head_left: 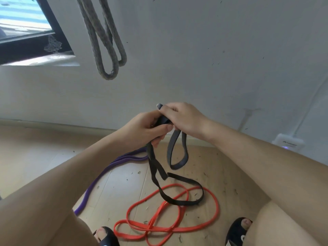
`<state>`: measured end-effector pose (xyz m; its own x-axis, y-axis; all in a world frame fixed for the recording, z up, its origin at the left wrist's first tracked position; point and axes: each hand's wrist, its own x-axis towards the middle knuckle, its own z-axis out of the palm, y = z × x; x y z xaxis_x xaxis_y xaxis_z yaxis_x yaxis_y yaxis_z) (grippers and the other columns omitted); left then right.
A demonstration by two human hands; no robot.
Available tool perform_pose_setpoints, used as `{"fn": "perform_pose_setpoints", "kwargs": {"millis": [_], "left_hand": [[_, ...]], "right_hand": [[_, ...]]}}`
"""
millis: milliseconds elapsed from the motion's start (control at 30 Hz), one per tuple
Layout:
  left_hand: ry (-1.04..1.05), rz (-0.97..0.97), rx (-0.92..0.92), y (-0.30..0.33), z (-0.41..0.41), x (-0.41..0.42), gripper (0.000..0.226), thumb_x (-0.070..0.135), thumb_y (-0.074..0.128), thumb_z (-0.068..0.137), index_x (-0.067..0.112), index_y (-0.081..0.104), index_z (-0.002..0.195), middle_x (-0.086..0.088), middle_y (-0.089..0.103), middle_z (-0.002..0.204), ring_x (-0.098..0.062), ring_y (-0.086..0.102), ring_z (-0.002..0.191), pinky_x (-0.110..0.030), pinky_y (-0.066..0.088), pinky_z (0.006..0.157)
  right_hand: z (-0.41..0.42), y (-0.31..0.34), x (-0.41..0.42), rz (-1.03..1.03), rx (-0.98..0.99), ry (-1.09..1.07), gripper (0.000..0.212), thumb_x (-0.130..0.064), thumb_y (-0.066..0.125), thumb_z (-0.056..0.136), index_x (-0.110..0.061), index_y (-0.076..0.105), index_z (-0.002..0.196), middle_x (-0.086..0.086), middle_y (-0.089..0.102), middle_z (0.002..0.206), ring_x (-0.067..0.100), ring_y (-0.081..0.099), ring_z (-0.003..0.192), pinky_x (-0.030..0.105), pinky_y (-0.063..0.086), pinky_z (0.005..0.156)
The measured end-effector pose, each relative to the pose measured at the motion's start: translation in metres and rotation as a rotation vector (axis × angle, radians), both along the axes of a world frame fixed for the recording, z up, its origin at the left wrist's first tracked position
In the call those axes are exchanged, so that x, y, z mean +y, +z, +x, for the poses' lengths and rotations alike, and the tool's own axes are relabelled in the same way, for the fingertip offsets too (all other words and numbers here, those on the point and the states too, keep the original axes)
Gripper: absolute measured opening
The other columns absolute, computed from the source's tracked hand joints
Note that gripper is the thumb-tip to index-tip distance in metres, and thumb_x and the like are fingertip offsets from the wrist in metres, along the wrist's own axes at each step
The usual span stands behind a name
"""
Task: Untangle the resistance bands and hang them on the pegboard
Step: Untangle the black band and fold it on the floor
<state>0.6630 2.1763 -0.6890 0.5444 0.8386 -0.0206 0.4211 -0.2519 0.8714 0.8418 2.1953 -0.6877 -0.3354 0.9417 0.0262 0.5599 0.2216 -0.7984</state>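
Hands are meeting at chest height in front of the wall point(213, 50), both closing on 1 black band point(179, 199). Left hand point(142, 128) is curling around the bunched top of the band, thumb pressing on it; right hand point(184, 116) is gripping the same bunch from above, fingers folded over. Holding it high is likely letting the loops hang free so the twists show. 1 short loop is dangling under the right hand, clear of the floor point(35, 153); a longer loop is dropping from the left hand and its low end is crossing over the red band point(159, 226). Whether black and red are actually knotted there, cannot tell.

Red band is lying in several overlapping coils on the floor between the feet. Purple band point(99, 176) is lying along the floor to the left, 1 end running under the left arm, other end passing behind the black band.

Grey band point(106, 41) is hanging in 2 loops on the wall above, so probably already hung; its hook and any pegboard are out of frame.

White box point(288, 142) is sitting by the wall at right, carrying small dark lettering, too blurred to read. No other writing is showing.
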Motion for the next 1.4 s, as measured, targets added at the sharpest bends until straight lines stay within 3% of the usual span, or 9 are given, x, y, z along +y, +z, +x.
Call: {"fn": "perform_pose_setpoints", "kwargs": {"millis": [300,467,667,767,900,1033,1167,1300,1400], "left_hand": [[0.029,0.028,0.046,-0.005,-0.010,0.008,0.008,0.030,0.064,0.101,0.029,0.057,0.106,0.007,0.065,0.074,-0.018,0.064,0.077,-0.041,0.055,0.080],[0.067,0.110,0.071,-0.004,-0.002,0.002,0.006,0.023,0.062,0.102,0.021,0.058,0.098,0.008,0.060,0.059,-0.006,0.055,0.054,-0.021,0.048,0.059],[0.039,0.075,0.014,-0.003,0.001,0.002,0.007,0.014,0.061,0.102,0.018,0.060,0.107,0.002,0.069,0.081,-0.016,0.069,0.070,-0.033,0.060,0.075],[0.029,0.099,0.000,-0.004,0.006,-0.002,0.023,0.008,0.065,0.098,0.025,0.058,0.111,0.005,0.071,0.093,-0.016,0.074,0.076,-0.033,0.063,0.080],[0.086,0.025,-0.047,-0.004,-0.002,0.002,0.030,0.009,0.074,0.092,0.015,0.056,0.115,0.000,0.069,0.104,-0.022,0.077,0.086,-0.043,0.064,0.084],[0.038,0.048,0.025,-0.006,-0.004,0.004,0.016,0.017,0.071,0.096,0.019,0.059,0.106,0.000,0.068,0.100,-0.021,0.076,0.090,-0.036,0.062,0.084],[0.029,0.014,0.039,-0.006,-0.001,0.005,0.017,0.027,0.065,0.098,0.018,0.058,0.111,-0.002,0.074,0.093,-0.017,0.076,0.090,-0.032,0.061,0.084],[0.081,0.122,0.059,-0.002,-0.003,0.004,0.012,0.029,0.068,0.098,0.024,0.057,0.096,0.004,0.061,0.060,-0.014,0.060,0.055,-0.024,0.050,0.058],[0.089,0.129,0.024,-0.001,-0.005,0.003,0.010,0.025,0.066,0.099,0.023,0.057,0.096,0.005,0.056,0.058,-0.012,0.055,0.054,-0.025,0.049,0.057]], "right_hand": [[0.029,0.025,0.014,0.278,0.145,-0.238,0.041,-0.040,0.071,0.093,-0.012,0.058,0.067,-0.009,0.043,0.054,0.004,0.038,0.049,0.021,0.034,0.054],[0.037,0.016,0.019,0.172,-0.063,-0.216,0.041,-0.041,0.063,0.098,-0.014,0.054,0.069,-0.006,0.048,0.058,0.007,0.043,0.050,0.017,0.036,0.050],[0.020,0.009,0.008,0.009,-0.044,-0.035,0.059,-0.052,0.037,0.105,-0.008,0.066,0.079,0.000,0.069,0.071,0.023,0.063,0.073,0.042,0.051,0.078],[0.011,0.007,0.005,0.075,-0.072,0.004,0.056,-0.056,0.045,0.101,-0.008,0.067,0.083,0.002,0.069,0.074,0.018,0.064,0.072,0.040,0.051,0.073],[0.014,0.015,0.003,0.191,-0.025,-0.034,0.053,-0.043,0.057,0.101,-0.002,0.052,0.069,-0.001,0.042,0.056,0.012,0.040,0.052,0.029,0.035,0.055],[0.020,0.024,0.004,0.221,0.096,-0.098,0.053,-0.041,0.063,0.099,-0.001,0.052,0.067,-0.004,0.040,0.053,0.012,0.041,0.050,0.035,0.041,0.054],[0.028,0.027,0.008,0.290,0.073,-0.174,0.049,-0.037,0.064,0.098,-0.005,0.054,0.063,-0.007,0.040,0.051,0.008,0.035,0.048,0.021,0.032,0.052],[0.029,0.025,0.009,0.266,-0.018,-0.180,0.043,-0.040,0.060,0.100,-0.004,0.063,0.076,0.001,0.053,0.060,0.014,0.047,0.054,0.033,0.041,0.055],[0.023,0.022,0.003,0.128,0.027,-0.137,0.054,-0.048,0.047,0.105,-0.003,0.063,0.080,-0.008,0.058,0.058,0.007,0.049,0.052,0.032,0.042,0.057]]}}
